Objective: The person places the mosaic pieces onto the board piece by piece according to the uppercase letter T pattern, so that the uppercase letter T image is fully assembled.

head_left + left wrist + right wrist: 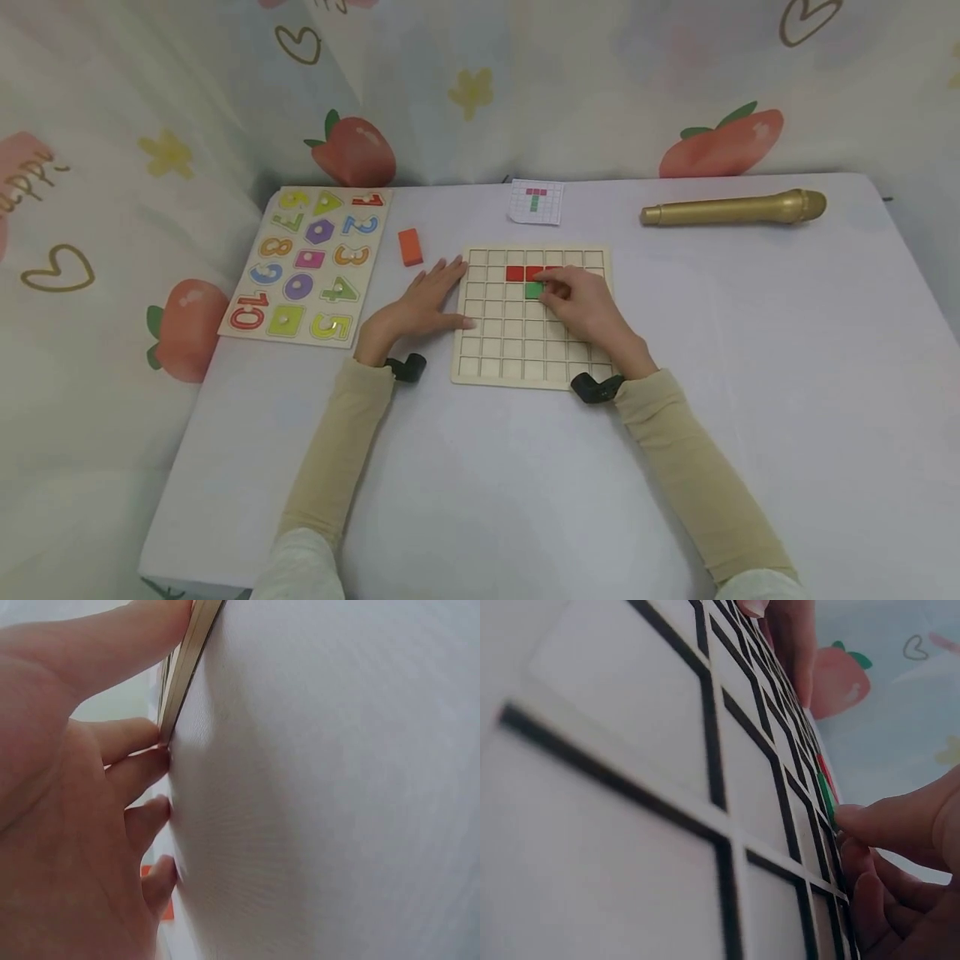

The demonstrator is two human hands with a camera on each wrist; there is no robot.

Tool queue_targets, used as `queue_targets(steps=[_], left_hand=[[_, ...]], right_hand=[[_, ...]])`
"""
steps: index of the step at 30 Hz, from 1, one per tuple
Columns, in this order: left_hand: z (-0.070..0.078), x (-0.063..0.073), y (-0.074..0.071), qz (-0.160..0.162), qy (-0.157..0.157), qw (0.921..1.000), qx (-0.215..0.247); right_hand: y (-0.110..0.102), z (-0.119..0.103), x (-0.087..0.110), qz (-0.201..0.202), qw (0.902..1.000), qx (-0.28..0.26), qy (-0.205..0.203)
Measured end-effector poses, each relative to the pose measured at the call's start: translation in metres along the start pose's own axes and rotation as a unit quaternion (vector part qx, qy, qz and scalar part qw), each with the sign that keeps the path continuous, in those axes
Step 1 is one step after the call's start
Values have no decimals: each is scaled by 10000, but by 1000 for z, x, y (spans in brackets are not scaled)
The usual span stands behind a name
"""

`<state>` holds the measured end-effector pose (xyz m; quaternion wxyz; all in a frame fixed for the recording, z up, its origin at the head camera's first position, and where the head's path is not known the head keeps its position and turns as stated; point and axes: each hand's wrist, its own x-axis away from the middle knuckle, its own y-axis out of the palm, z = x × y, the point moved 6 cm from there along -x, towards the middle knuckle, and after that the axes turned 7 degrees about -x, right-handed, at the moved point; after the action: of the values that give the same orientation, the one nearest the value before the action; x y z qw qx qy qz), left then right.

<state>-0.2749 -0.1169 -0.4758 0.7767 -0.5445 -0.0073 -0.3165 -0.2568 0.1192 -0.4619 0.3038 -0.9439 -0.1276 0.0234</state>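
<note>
The grid board (491, 346) looked like smooth, matt wood, the microphone (727, 210) softly glossy, the pattern card (535, 218) papery; matt cloth covered the surface (540, 492).

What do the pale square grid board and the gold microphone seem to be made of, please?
The pale square grid board looks like matte wood, probably plywood, given its layered edge in the left wrist view. The gold microphone has a soft sheen: perhaps painted plastic or metal.
</note>
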Motion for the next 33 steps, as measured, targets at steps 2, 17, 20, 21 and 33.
queue_targets(steps=[2, 17, 20, 21, 33], left_hand=[[1, 0, 0, 1, 19, 10000, 77], [-1, -8, 3, -50, 151, 9997, 191], [2, -7, 0, -24, 141, 9996, 228], [3, -7, -1, -50, 127, 9996, 231], [-1, -2, -3, -143, -161, 9997, 127]], right_hand=[[-4, -1, 2, 17, 10000, -49, 17], [-56, -9, 78, 561, 9928, 639, -845], [-68, 1, 102, 678, 9885, 935, -975], [-71, 5, 110, 666, 9883, 1008, -931], [-71, 47, 151, -12, 9889, 1450, 332]])
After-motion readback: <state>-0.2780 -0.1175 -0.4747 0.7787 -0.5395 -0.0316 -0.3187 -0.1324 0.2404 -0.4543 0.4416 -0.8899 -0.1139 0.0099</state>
